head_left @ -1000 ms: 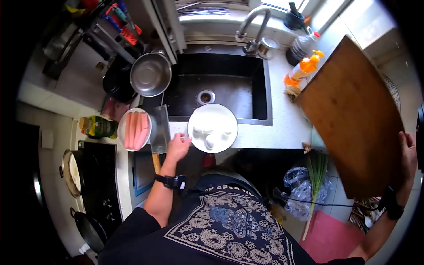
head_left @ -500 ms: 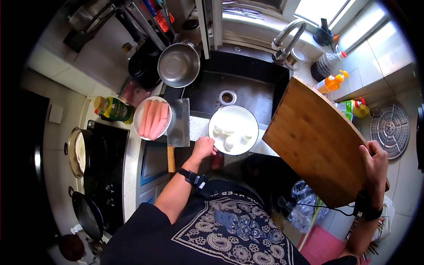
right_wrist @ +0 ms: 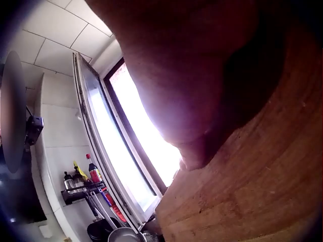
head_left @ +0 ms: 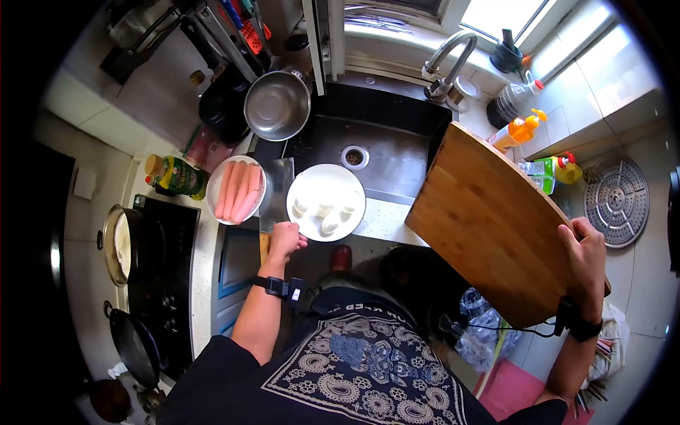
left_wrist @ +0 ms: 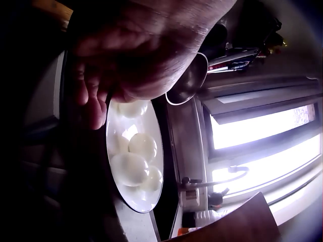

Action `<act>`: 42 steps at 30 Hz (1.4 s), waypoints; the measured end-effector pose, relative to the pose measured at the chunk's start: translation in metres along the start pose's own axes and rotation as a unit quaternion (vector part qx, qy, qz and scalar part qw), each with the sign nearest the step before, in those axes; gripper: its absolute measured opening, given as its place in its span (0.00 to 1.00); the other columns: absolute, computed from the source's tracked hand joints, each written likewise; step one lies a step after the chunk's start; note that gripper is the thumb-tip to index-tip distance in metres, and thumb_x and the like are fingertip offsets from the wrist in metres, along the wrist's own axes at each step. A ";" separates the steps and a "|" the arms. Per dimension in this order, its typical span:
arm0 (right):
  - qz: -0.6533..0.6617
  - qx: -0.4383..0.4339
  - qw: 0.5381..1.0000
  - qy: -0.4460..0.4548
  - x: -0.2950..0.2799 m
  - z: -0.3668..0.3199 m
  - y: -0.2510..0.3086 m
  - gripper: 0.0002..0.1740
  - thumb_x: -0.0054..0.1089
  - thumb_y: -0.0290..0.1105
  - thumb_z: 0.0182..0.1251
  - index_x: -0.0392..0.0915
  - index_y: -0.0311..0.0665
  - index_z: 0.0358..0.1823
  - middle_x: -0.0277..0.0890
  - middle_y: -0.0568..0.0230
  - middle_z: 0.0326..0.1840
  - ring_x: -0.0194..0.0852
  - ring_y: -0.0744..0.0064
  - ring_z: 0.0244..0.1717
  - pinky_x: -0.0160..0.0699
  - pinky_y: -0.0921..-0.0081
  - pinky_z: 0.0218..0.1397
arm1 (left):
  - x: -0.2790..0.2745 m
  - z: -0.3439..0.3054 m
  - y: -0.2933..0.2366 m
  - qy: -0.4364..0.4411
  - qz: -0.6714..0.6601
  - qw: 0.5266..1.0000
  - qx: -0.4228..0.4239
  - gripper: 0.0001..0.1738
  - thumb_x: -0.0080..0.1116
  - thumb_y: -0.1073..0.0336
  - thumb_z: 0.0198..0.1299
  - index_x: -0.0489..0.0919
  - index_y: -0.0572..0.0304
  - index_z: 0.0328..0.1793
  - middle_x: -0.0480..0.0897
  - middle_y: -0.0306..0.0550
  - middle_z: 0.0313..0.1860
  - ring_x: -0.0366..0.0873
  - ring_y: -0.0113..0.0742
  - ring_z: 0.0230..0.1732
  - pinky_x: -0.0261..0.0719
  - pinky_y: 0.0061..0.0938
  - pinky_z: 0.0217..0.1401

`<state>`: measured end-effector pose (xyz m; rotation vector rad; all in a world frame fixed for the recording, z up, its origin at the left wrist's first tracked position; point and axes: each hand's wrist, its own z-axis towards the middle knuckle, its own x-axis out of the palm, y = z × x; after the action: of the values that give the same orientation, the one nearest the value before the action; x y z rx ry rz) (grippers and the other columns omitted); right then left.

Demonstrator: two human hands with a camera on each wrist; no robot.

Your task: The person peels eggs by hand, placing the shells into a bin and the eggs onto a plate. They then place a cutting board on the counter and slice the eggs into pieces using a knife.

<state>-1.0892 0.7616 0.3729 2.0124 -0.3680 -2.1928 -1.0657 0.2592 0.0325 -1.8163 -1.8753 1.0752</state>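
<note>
My left hand [head_left: 287, 239] pinches the near-left rim of a white plate [head_left: 343, 177] at the sink's front edge. Several smooth white peeled eggs [left_wrist: 130, 169] lie on it. Beside that hand is a cleaver [head_left: 275, 195] with a wooden handle, partly covered by the plate and the hand. Further left, a second plate [head_left: 230, 164] bears several pink sausages [head_left: 235, 190]. On the right, my right hand [head_left: 586, 253] grips the outer edge of a large wooden cutting board [head_left: 496, 227], which is tilted over the counter's front edge. Its fingers are mostly hidden in the right wrist view.
Behind the plates is a dark sink [head_left: 354, 127] with a curved faucet [head_left: 453, 60]. A steel bowl [head_left: 278, 106] stands at its left. The stove with a pan [head_left: 133, 347] is at far left. Soap bottles [head_left: 517, 133] line the right wall beside a perforated steel disc [head_left: 616, 202].
The plate of eggs has moved left with my left hand and now overlaps the cleaver blade. The cutting board has swung in from the right toward the sink, held in my right hand.
</note>
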 end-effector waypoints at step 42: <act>0.169 -0.104 0.959 0.204 0.244 0.045 0.017 0.29 0.50 0.59 0.68 0.82 0.40 0.46 0.82 0.51 0.47 0.76 0.50 0.55 0.72 0.57 0.59 | 0.006 -0.109 0.013 0.102 -0.150 0.970 0.162 0.32 0.48 0.41 0.71 0.72 0.64 0.64 0.78 0.44 0.58 0.75 0.36 0.58 0.73 0.30 0.63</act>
<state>-1.1580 0.6834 0.1476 2.0383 -0.3726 -1.5051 -0.9826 0.2958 0.0941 -1.3541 -1.6714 0.9774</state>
